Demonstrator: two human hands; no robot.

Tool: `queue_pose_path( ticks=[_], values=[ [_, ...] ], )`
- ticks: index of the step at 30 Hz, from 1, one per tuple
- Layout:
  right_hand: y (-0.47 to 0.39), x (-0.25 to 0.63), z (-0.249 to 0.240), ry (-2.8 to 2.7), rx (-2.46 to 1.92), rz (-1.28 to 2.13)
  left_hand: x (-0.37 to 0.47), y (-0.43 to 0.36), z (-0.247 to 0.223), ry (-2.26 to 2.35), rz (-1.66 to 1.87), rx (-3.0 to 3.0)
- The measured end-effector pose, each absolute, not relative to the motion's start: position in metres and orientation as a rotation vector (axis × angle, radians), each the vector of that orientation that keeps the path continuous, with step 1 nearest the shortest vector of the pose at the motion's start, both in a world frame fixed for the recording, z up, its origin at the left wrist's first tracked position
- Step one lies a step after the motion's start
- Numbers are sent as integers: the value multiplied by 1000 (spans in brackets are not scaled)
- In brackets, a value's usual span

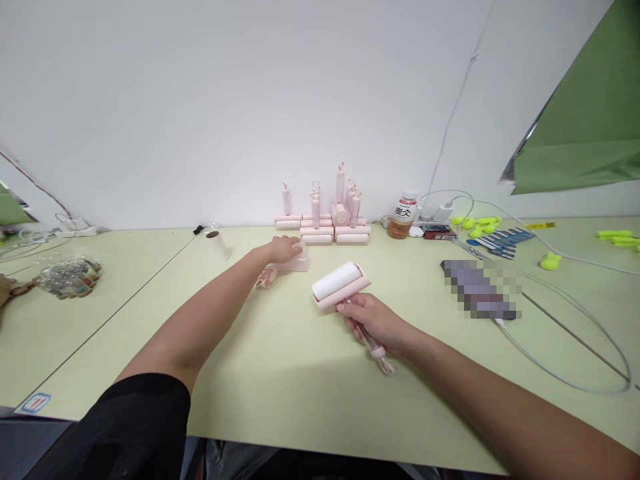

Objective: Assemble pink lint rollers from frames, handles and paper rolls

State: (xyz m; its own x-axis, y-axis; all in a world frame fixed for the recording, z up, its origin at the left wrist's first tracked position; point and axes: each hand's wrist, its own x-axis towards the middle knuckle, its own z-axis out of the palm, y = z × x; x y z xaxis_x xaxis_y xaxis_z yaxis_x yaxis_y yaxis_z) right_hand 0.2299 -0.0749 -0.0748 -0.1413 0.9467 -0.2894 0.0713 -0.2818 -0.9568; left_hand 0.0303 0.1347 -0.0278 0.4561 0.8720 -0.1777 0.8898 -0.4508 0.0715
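Observation:
In my right hand [373,317] is a pink lint roller [341,283], its fingers wrapped round the clear handle just below the head. The white sticky roll faces up and a pink strap loop hangs from the handle's lower end. My left hand [285,249] reaches forward, its fingers closed on a clear plastic cover [299,263] lying on the table. Pink strap loops [267,277] rest by the cover, under my left wrist. Behind them, several pink lint rollers [319,230] stand with handles up against the wall.
A cardboard tube [219,247] stands at the left. To the right are a labelled bottle [402,217], a blurred phone [477,290] on a white cable, blue strips [503,241] and yellow-green pieces [551,261]. A bagged bundle [70,277] and another person's hand [6,288] are far left.

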Motion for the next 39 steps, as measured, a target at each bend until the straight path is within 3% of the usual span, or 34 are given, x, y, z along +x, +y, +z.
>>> queue_pose_path(
  ticks=[11,19,28,39],
  values=[
    [-75,230,-73,-1205,-1360,1534,54,110,-7,1385,-246,2522],
    [-74,231,-71,-1186,-1367,1534,64,117,-5,1323,-2,2493],
    [-73,231,-71,-1169,-1357,1500,35,87,17,588,226,2019],
    [-74,232,-69,-1154,-1348,1512,41,70,9,526,238,1981]
  ],
)
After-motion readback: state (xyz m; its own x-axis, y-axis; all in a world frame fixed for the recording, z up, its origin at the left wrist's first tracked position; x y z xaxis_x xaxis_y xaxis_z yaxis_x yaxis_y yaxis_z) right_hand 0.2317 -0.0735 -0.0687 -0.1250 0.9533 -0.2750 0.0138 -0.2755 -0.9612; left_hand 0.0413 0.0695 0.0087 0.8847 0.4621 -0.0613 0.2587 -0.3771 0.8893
